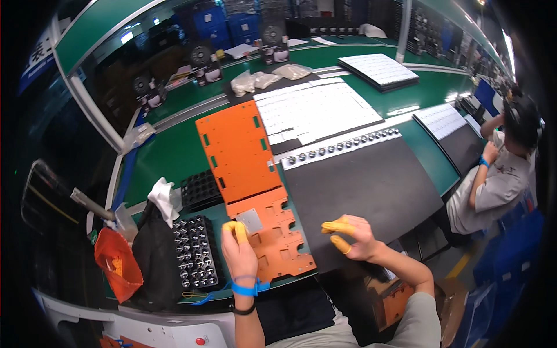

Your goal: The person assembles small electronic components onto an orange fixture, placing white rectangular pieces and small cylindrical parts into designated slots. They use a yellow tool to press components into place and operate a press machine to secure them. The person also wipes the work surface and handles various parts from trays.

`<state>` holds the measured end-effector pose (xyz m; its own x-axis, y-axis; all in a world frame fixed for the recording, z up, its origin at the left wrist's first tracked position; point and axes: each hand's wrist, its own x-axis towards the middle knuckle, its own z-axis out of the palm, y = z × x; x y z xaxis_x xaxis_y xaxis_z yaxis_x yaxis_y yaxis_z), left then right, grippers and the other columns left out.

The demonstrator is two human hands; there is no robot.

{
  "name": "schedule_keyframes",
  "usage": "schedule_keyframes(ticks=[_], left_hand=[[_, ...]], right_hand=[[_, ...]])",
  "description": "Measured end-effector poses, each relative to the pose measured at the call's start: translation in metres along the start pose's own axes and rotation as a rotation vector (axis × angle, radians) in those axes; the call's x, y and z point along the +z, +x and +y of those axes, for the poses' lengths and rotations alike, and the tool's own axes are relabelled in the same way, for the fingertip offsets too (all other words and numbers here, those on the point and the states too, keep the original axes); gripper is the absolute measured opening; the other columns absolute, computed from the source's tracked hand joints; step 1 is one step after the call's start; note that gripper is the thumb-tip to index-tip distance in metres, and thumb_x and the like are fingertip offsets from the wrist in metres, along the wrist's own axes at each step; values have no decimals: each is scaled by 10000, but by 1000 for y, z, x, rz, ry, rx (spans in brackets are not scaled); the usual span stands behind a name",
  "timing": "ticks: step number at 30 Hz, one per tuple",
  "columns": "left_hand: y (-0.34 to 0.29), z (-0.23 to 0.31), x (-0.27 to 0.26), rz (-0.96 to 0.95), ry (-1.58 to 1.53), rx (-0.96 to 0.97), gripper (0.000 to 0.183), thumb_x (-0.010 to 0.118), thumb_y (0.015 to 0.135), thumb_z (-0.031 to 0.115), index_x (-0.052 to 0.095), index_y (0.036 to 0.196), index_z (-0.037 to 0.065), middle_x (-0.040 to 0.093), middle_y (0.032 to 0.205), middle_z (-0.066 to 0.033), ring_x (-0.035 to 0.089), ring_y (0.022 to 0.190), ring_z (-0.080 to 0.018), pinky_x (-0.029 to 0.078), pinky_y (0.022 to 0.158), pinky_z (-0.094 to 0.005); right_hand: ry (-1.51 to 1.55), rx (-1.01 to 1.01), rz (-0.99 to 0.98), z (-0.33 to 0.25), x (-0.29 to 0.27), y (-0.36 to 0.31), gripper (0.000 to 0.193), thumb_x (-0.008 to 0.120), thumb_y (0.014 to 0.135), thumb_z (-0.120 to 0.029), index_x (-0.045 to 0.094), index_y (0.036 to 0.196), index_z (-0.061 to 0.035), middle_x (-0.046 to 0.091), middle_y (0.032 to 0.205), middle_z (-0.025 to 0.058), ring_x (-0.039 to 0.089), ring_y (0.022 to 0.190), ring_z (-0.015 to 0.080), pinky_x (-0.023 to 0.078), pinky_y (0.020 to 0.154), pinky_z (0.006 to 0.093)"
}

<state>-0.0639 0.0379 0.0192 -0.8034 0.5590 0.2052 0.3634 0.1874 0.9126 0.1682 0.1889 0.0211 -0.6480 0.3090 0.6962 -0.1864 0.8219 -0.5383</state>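
My left hand (238,255), with yellow finger cots and a blue wrist strap, is over the near part of an orange fixture plate (272,246). Its fingers are pinched at the edge of a small flat silver-grey plate (250,220). Whether that plate also rests on the fixture, I cannot tell. My right hand (358,236) hovers above a black mat (360,185), thumb and fingers apart, nothing visible between them. Left of the fixture stands a black tray (196,252) of round shiny parts.
Behind the mat runs a white strip (345,146) of round dark parts; white sheets (316,110) lie beyond it. A second black tray (201,190), a red bag (118,264) and a white cloth (165,200) are at left. A co-worker (493,168) sits at right.
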Motion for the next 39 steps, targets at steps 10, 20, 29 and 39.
schedule_keyframes(ticks=[10, 20, 29, 39], left_hand=[[-83, 60, 60, -670, -996, -455, 303, 396, 1088, 253, 521, 1249, 29, 545, 933, -26, 477, 753, -114, 442, 677, -274], [-66, 51, 68, -543, 155, 419, 532, 790, 804, 192, 561, 1249, 11, 607, 1171, -152, 570, 1029, -300, 474, 929, -405], [-74, 32, 106, -793, 645, 776, 828, 767, 795, 471, 489, 1402, -18, 493, 1399, -240, 373, 1385, -411, 225, 1176, -568], [-48, 31, 97, -868, 497, 749, 727, 798, 768, 419, 590, 1329, 5, 532, 1359, -232, 476, 1295, -379, 424, 1059, -447]], right_hand=[[194, 285, 343, -46, 27, 1, 270, 760, 843, -128, 686, 1074, -9, 639, 922, 114, 619, 814, 216, 512, 722, 327], [-188, 721, 582, 61, -82, -10, 236, 738, 829, -113, 688, 1036, -11, 663, 966, 118, 634, 825, 230, 509, 746, 333], [-945, 925, 384, 209, -193, -36, 295, 676, 829, -182, 706, 1072, -18, 633, 1102, 179, 623, 1048, 336, 509, 897, 436], [-1057, 863, 437, 275, -201, -48, 290, 683, 873, -166, 670, 1127, -26, 571, 1156, 159, 535, 1119, 332, 441, 958, 436]])
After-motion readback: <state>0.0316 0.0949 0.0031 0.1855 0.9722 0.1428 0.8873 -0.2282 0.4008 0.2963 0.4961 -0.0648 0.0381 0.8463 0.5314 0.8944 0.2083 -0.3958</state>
